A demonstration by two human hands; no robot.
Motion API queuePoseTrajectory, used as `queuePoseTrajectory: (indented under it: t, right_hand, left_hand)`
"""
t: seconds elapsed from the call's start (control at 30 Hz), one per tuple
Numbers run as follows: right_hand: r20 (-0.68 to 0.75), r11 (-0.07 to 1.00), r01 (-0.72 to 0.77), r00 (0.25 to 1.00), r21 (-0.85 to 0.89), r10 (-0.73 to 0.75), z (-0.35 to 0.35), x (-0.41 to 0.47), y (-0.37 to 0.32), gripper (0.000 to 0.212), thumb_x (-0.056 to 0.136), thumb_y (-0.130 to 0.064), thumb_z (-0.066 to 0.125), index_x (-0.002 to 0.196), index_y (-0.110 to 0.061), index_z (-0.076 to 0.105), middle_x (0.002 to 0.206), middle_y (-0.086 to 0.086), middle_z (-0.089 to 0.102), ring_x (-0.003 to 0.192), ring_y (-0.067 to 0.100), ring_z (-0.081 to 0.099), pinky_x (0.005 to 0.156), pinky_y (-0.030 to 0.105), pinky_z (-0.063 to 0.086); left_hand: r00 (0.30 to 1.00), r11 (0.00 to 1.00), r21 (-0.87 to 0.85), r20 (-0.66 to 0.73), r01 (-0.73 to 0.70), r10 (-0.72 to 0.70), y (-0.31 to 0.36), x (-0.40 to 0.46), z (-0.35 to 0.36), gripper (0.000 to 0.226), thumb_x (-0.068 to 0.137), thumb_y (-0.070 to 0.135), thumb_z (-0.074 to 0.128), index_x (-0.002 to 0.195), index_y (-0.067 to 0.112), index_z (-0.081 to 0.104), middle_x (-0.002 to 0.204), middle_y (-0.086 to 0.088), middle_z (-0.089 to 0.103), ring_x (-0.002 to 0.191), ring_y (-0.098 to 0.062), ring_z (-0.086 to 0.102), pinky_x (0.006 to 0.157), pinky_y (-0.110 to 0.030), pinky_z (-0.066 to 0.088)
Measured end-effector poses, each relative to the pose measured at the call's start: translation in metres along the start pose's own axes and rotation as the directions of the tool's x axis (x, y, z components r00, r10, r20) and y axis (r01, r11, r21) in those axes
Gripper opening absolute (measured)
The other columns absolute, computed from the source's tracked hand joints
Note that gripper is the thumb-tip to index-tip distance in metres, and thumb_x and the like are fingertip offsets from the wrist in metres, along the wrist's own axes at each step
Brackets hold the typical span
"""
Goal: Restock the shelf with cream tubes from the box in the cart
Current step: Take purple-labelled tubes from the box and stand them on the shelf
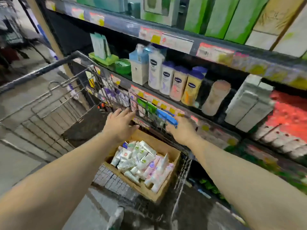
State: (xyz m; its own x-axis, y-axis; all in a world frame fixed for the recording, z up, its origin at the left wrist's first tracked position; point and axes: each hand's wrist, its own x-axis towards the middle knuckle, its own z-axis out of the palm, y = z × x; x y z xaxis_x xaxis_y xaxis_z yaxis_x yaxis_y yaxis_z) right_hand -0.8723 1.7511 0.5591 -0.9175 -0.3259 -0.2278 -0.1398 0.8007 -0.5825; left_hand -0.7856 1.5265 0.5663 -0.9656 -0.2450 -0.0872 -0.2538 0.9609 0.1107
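Head view: cream tubes (142, 161) sit heaped in the box (172, 156) at 6 o'clock, handy below the shelf (216, 120). Left hand (120, 124) hovers open-fingered above them; right hand (181, 130) at 3 o'clock seems closed on a blue pack (166, 117), blur permitting.

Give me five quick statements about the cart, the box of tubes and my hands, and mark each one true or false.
1. The cardboard box sits inside the wire cart. True.
2. The box is empty. False: it is full of cream tubes lying in a jumble.
3. The left hand holds a tube. False: it is open, fingers spread, near the cart's far wall.
4. The right hand reaches toward the shelf edge by a blue item. True.
5. The lotion bottles stand on the floor. False: they stand upright on a shelf above the cart.
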Motion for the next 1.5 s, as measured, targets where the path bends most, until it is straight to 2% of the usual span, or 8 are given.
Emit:
queuePoseTrajectory:
  t: [0.17,0.4,0.7,0.87,1.03,1.23,1.4,1.5]
  right_hand:
    - [-0.002,0.939,-0.342,0.94,0.042,0.342,0.039,-0.002,0.009,0.054,0.097,-0.039,0.052,0.145,-0.016,0.038,0.143,0.012,0.048,0.128,0.03,0.048,0.099,0.033,0.041]
    - [-0.012,0.816,-0.575,0.817,0.062,0.577,0.108,-0.018,0.032,0.044,0.097,-0.038,0.049,0.136,-0.016,0.048,0.123,0.011,0.063,0.109,0.033,0.06,0.088,0.036,0.051]
    - [0.158,0.719,-0.695,0.71,0.002,0.686,0.231,0.007,0.083,0.042,0.1,-0.021,0.047,0.141,-0.012,0.041,0.129,0.017,0.057,0.113,0.036,0.055,0.073,0.028,0.038]
    - [0.12,0.667,-0.745,0.663,0.007,0.739,0.265,0.006,0.092,0.034,0.098,-0.024,0.049,0.131,-0.016,0.051,0.109,0.012,0.063,0.089,0.031,0.058,0.068,0.029,0.041]
    - [0.015,0.649,-0.761,0.649,0.008,0.761,0.275,0.018,0.096,0.042,0.093,-0.03,0.058,0.129,-0.012,0.044,0.114,0.016,0.061,0.095,0.035,0.061,0.067,0.032,0.045]
    - [-0.014,0.547,-0.83,0.551,-0.111,0.834,0.287,0.02,0.089,0.076,0.092,-0.03,0.058,0.151,-0.009,0.015,0.144,0.019,0.036,0.12,0.039,0.051,0.086,0.043,0.048]
    - [0.006,0.526,-0.84,0.53,-0.134,0.848,0.286,0.025,0.093,0.082,0.093,-0.039,0.059,0.153,-0.008,0.012,0.152,0.015,0.025,0.122,0.038,0.05,0.085,0.044,0.049]
    - [0.004,0.535,-0.838,0.538,-0.11,0.843,0.289,0.026,0.094,0.071,0.091,-0.04,0.061,0.146,-0.008,0.029,0.146,0.014,0.031,0.118,0.037,0.052,0.078,0.039,0.047]
  left_hand:
    - [0.963,0.969,-0.036,0.116,-0.242,0.245,-0.028,0.054,0.029,0.07,0.092,0.061,0.043,0.151,0.027,0.031,0.16,-0.005,0.026,0.146,-0.033,0.023,0.117,-0.046,0.022]
    - [0.883,0.904,-0.121,0.193,-0.41,0.427,-0.038,0.091,0.081,0.068,0.093,0.054,0.05,0.151,0.024,0.031,0.16,-0.005,0.026,0.146,-0.032,0.023,0.116,-0.047,0.025]
    - [0.858,0.953,-0.14,0.416,-0.267,0.302,-0.122,0.094,0.213,0.071,0.092,0.057,0.051,0.151,0.023,0.031,0.16,-0.003,0.025,0.147,-0.03,0.022,0.119,-0.044,0.021]
    - [0.864,0.965,-0.149,0.431,-0.216,0.26,-0.156,0.1,0.235,0.069,0.091,0.047,0.059,0.148,0.015,0.037,0.156,-0.006,0.034,0.145,-0.024,0.028,0.12,-0.038,0.019]
    - [0.879,0.979,-0.144,0.435,-0.146,0.195,-0.17,0.108,0.241,0.073,0.089,0.053,0.058,0.149,0.021,0.035,0.159,-0.003,0.029,0.145,-0.023,0.029,0.117,-0.041,0.025]
    - [0.845,0.969,-0.145,0.474,-0.202,0.247,-0.158,0.106,0.256,0.07,0.092,0.05,0.055,0.151,0.02,0.032,0.159,-0.006,0.027,0.147,-0.027,0.023,0.121,-0.039,0.017]
    - [0.836,0.966,-0.168,0.487,-0.195,0.253,-0.145,0.099,0.267,0.07,0.091,0.056,0.053,0.15,0.026,0.031,0.159,-0.002,0.028,0.147,-0.029,0.021,0.119,-0.045,0.019]
    - [0.829,0.966,-0.162,0.496,-0.203,0.258,-0.139,0.097,0.271,0.067,0.093,0.052,0.052,0.15,0.026,0.031,0.16,-0.001,0.026,0.148,-0.029,0.02,0.119,-0.046,0.02]
